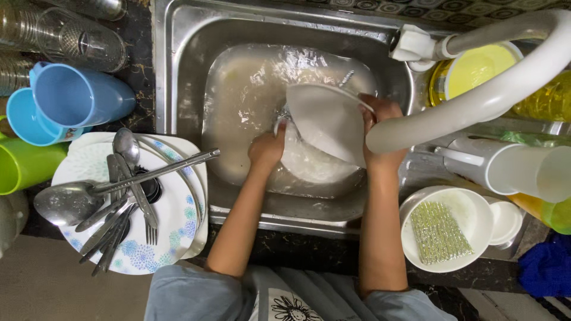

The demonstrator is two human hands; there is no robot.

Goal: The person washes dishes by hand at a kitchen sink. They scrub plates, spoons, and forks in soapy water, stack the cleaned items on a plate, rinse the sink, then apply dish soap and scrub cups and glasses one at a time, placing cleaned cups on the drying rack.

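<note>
Over the steel sink [178,71] I hold a white jug-like plastic container [327,119], tilted on its side. My right hand [380,134] grips its rim on the right. My left hand [266,148] presses against its lower left side, fingers curled on it. Water runs onto the container and foamy water pools in the basin below. A white tap spout [476,101] curves in from the upper right above my right hand.
Left of the sink, a floral plate [172,226] carries several spoons, forks and a ladle [65,202]. Blue cups [71,98], a green cup [24,166] and glasses [77,35] stand behind. On the right sit a white bowl with a scrub pad [437,232], a white jug [511,169] and yellow containers [476,68].
</note>
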